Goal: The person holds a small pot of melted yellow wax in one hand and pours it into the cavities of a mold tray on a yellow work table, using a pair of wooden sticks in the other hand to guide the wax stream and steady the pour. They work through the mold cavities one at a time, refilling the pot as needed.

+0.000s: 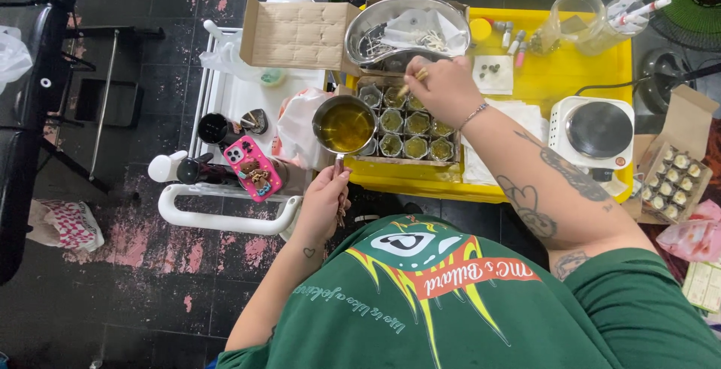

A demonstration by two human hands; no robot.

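A single view is taken from a head-worn camera, aimed steeply down at close range over the yellow table (571,76).

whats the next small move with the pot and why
Probably tip the small pot in the left hand toward the cups: it holds yellow liquid beside the tray, while the right hand holds a stick over one cup.

- Small saucepan (345,125): shiny metal, holding glossy amber liquid.
- Kidney-shaped basin (405,29) at 12 o'clock: polished steel.
- Tray (571,76): smooth yellow plastic.
- Box flap (297,34) at 11 o'clock: matt brown cardboard.
- Hotplate (598,130) at 3 o'clock: matt dark top, white casing.
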